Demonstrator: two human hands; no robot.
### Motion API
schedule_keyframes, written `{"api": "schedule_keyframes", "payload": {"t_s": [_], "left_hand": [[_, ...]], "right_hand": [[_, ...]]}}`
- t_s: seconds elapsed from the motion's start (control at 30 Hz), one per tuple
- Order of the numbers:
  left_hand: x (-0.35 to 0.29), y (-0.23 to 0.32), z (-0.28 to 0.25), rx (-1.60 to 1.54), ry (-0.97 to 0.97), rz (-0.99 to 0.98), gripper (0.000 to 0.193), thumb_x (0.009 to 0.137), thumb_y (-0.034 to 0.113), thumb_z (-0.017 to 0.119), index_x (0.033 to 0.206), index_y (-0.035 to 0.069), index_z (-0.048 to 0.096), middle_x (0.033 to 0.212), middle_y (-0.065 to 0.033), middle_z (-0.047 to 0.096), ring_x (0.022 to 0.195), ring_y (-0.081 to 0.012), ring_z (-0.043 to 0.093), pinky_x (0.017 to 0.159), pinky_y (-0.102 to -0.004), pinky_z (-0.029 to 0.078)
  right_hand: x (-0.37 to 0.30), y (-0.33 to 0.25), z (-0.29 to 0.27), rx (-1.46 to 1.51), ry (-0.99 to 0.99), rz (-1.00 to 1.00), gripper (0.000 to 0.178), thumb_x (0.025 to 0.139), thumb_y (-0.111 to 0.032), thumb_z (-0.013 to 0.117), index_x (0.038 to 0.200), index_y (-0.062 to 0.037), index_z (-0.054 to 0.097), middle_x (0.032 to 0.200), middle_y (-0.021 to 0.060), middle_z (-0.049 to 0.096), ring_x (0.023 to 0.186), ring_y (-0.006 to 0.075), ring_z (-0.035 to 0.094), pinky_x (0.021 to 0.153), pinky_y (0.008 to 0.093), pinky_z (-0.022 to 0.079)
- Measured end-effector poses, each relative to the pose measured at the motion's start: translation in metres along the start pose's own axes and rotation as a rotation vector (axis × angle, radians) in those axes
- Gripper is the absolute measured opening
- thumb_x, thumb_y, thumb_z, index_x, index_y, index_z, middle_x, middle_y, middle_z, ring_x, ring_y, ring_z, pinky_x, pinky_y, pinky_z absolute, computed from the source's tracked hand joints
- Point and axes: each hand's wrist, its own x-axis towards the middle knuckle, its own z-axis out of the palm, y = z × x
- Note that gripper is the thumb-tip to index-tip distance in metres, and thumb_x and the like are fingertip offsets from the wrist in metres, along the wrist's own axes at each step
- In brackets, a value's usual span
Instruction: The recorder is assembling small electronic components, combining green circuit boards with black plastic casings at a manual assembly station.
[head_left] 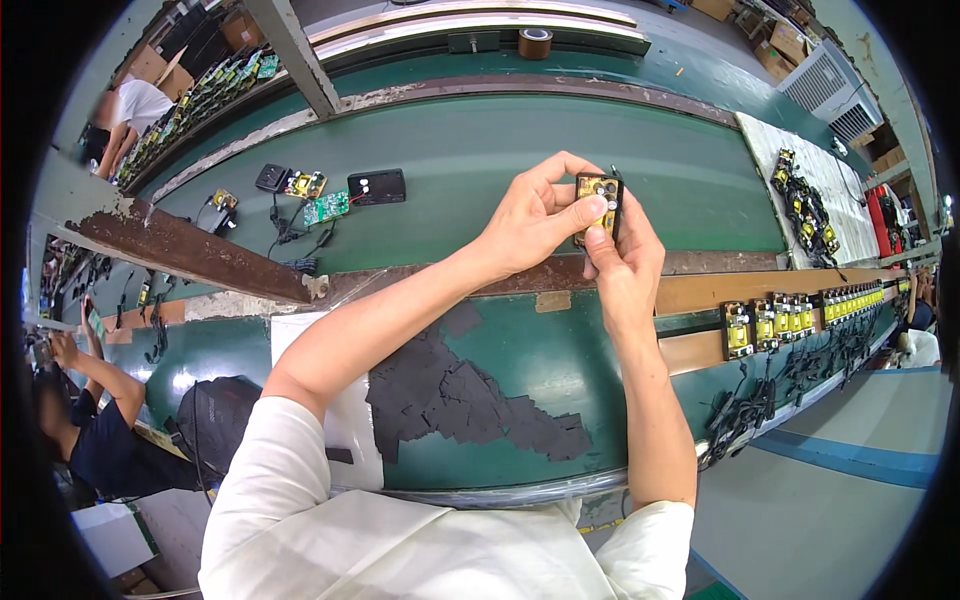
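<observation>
Above the near edge of the green conveyor belt (470, 150), I hold a small black adapter case (619, 188) with a circuit board (599, 186) inside it, its open side facing up. My left hand (540, 215) grips the case from the left, thumb lying across the board. From the right, my right hand (630, 265) closes round the case, thumb at its near end. The fingers hide part of the case. Below my hands, many thin black pieces (450, 395) lie spread in a pile on the green bench, beside a white sheet (352, 450).
Left on the belt are a green circuit board (326, 207), a black case (378, 187) and cables. Boards with yellow transformers (790, 318) line a ledge at right, cables hanging. More boards (803, 210) lie on a white pad. A metal post (290, 50) and co-worker (115, 430) stand left.
</observation>
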Motion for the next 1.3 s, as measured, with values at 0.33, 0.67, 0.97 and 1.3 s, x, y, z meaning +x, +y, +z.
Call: {"api": "schedule_keyframes", "payload": {"t_s": [0.33,0.67,0.97,1.3], "left_hand": [[0.001,0.032,-0.036,0.914,-0.141,0.178,0.055,0.1,0.028,0.073,0.142,-0.002,0.054,0.123,-0.0197,0.072,0.114,-0.0298,0.07,0.098,-0.0428,0.057],[-0.012,0.11,-0.176,1.433,-0.052,-0.594,0.051,0.079,0.014,0.072,0.13,0.008,0.07,0.127,-0.0182,0.074,0.115,-0.0335,0.071,0.096,-0.0423,0.058],[0.003,0.088,-0.142,1.422,0.004,-0.092,0.028,0.088,0.013,0.066,0.113,0.004,0.075,0.113,-0.0203,0.075,0.101,-0.04,0.072,0.086,-0.0438,0.059],[0.015,0.072,-0.063,0.884,0.209,0.322,0.027,0.1,0.023,0.07,0.098,-0.004,0.066,0.089,-0.0122,0.073,0.078,-0.0156,0.069,0.07,-0.035,0.056]], "right_hand": [[0.023,-0.035,-0.073,0.301,0.444,-0.042,0.021,0.106,-0.021,0.068,0.122,-0.0084,0.068,0.097,0.0052,0.071,0.069,0.0082,0.063,0.049,0.0173,0.044],[-0.085,-0.097,-0.092,-0.919,0.18,-0.066,0.036,0.106,-0.02,0.069,0.129,0.0076,0.066,0.125,0.0159,0.072,0.112,0.02,0.066,0.096,0.0354,0.053],[-0.08,-0.064,-0.099,-1.413,0.063,-0.242,0.026,0.103,-0.014,0.066,0.121,0.0041,0.069,0.107,0.0209,0.069,0.102,0.0388,0.067,0.095,0.0458,0.051],[-0.064,-0.017,0.087,-1.12,-0.803,-0.216,0.031,0.09,-0.002,0.074,0.12,-0.0051,0.07,0.117,0.0155,0.062,0.1,0.0382,0.069,0.083,0.0498,0.056]]}}
